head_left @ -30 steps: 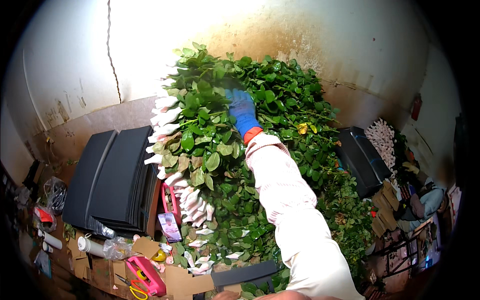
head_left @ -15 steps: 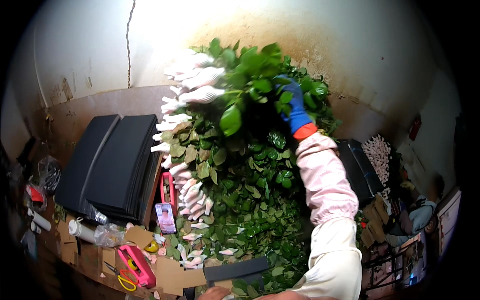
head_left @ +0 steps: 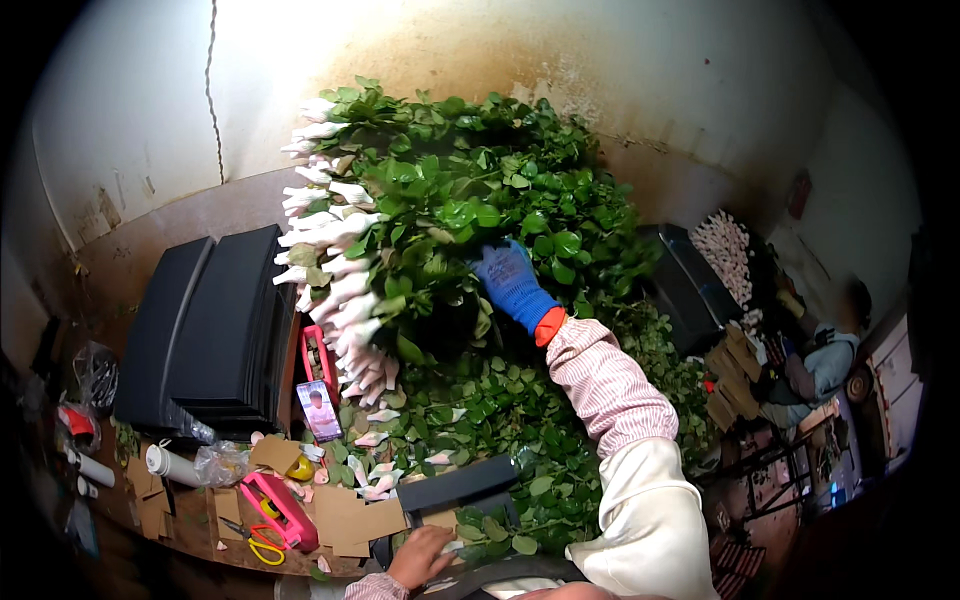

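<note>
Right hand [head_left: 515,285]: in a blue knitted glove with an orange-red cuff, reaching in among the leaves; foliage and shadow hide part of its fingers, so I cannot tell whether they are wide, narrow or round a stem.
Left hand [head_left: 418,558]: bare, low and close to the body; a pale netted bud [head_left: 452,547] lies at its fingertips, and whether the fingers grip it cannot be told.
Flower stems [head_left: 535,215]: a deep, leafy green heap around and beyond the right fingers, with leaves touching the glove.
White-netted buds [head_left: 348,312]: a column at the heap's end, to the left of the right fingers.
Loose buds [head_left: 371,438]: scattered beyond the left fingers, slightly leftward, among leaves.
Dark flat piece [head_left: 460,486]: just beyond the left fingers.
Cardboard [head_left: 350,520]: near the left fingers, on their left side, lying on the brown desk [head_left: 195,520].
Pink tape dispenser [head_left: 283,512]: farther left of the left fingers, past the cardboard.
Scissors [head_left: 265,550]: beside that dispenser, on the side away from the left fingers, with yellow and red handles.
Phone [head_left: 318,410]: left of the right fingers and nearer the body, its screen lit.
Dark sheet stacks [head_left: 225,325]: well to the left of the right fingers.
Black box [head_left: 690,290]: well apart, right of the right fingers.
Co-worker [head_left: 835,360]: seen beyond that box, farther right of both hands' fingers.
</note>
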The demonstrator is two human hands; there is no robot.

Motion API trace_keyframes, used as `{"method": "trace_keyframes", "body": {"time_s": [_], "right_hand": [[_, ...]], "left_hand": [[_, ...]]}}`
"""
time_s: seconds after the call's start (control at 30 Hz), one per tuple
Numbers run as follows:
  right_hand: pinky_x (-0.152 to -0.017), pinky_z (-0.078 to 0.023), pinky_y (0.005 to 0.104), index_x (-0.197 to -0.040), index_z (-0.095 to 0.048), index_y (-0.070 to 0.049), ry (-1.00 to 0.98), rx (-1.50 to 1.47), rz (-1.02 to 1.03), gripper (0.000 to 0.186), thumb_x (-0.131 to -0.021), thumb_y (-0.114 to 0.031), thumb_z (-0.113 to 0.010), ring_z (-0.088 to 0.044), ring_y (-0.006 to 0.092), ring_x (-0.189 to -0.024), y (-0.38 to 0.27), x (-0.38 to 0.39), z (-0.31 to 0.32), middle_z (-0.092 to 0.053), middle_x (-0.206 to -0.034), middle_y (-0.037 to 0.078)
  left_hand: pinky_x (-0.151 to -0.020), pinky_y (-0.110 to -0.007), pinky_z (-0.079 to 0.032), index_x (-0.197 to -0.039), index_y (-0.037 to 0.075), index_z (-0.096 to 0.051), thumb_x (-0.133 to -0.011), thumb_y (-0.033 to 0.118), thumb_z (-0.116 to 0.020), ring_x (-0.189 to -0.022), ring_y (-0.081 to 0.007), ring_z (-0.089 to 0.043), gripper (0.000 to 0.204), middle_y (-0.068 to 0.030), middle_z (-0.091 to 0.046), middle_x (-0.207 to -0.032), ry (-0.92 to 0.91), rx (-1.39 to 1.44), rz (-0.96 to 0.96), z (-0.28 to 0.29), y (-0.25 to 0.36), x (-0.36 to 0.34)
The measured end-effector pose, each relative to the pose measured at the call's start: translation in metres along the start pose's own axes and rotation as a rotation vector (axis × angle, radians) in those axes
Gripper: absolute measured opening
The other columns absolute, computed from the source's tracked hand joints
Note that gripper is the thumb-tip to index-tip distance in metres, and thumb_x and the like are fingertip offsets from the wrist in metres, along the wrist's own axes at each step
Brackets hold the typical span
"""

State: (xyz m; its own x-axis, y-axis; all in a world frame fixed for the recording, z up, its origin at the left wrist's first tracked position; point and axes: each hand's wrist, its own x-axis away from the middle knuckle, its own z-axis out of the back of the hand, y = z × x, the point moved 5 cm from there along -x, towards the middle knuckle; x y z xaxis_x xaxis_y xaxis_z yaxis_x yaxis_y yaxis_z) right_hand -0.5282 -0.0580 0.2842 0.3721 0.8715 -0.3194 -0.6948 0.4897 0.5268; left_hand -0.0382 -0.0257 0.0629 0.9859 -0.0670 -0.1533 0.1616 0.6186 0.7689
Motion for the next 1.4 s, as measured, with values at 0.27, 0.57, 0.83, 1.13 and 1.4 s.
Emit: {"method": "trace_keyframes", "body": {"time_s": [0.27,0.57,0.83,1.13,1.4], "right_hand": [[-0.095,-0.043,0.0469,-0.115,-0.074,-0.024,-0.008,-0.073,-0.284,0.027,-0.105,-0.035,-0.052,-0.058,0.0260,-0.108,-0.052,0.085,-0.019,-0.066,-0.112,0.001],[-0.095,-0.054,0.0484,-0.127,-0.070,-0.018,-0.681,-0.663,0.091,0.046,-0.090,-0.045,-0.071,-0.068,0.0329,-0.115,-0.112,0.190,0.023,-0.072,-0.121,0.013],[-0.100,-0.048,0.0511,-0.134,-0.064,-0.015,-0.189,-0.447,-0.144,0.053,-0.084,-0.028,-0.075,-0.060,0.0361,-0.120,-0.076,0.288,-0.045,-0.061,-0.132,0.015],[-0.082,-0.059,0.0514,-0.120,-0.071,-0.019,-0.506,-0.732,-0.164,0.031,-0.098,-0.038,-0.060,-0.073,0.0382,-0.089,-0.051,0.249,-0.019,-0.074,-0.096,0.017],[-0.121,-0.036,0.0491,-0.136,-0.065,-0.025,0.070,0.051,0.021,0.039,-0.099,-0.016,-0.055,-0.054,0.0276,-0.136,-0.001,0.125,-0.042,-0.060,-0.145,0.007]], "left_hand": [[-0.109,-0.046,-0.048,-0.127,0.004,-0.069,-0.090,0.016,-0.077,-0.126,-0.0366,-0.058,0.040,-0.0147,-0.068,-0.131,-0.003,-0.014,0.005,0.003,0.010,-0.004],[-0.109,-0.046,-0.048,-0.127,0.003,-0.069,-0.090,0.016,-0.078,-0.125,-0.0373,-0.059,0.040,-0.0152,-0.068,-0.131,0.007,-0.043,0.004,0.004,0.012,-0.001],[-0.107,-0.046,-0.049,-0.127,0.003,-0.068,-0.087,0.014,-0.079,-0.125,-0.0375,-0.059,0.042,-0.0158,-0.068,-0.130,0.027,-0.049,-0.006,-0.002,0.010,-0.002],[-0.110,-0.048,-0.047,-0.129,0.002,-0.068,-0.093,0.013,-0.071,-0.129,-0.0372,-0.057,0.038,-0.0173,-0.066,-0.133,0.019,-0.031,0.034,0.003,0.010,0.006],[-0.112,-0.047,-0.045,-0.133,0.002,-0.063,-0.094,0.012,-0.070,-0.131,-0.0391,-0.056,0.041,-0.0194,-0.065,-0.133,-0.014,0.052,0.059,0.001,0.007,0.001]]}}
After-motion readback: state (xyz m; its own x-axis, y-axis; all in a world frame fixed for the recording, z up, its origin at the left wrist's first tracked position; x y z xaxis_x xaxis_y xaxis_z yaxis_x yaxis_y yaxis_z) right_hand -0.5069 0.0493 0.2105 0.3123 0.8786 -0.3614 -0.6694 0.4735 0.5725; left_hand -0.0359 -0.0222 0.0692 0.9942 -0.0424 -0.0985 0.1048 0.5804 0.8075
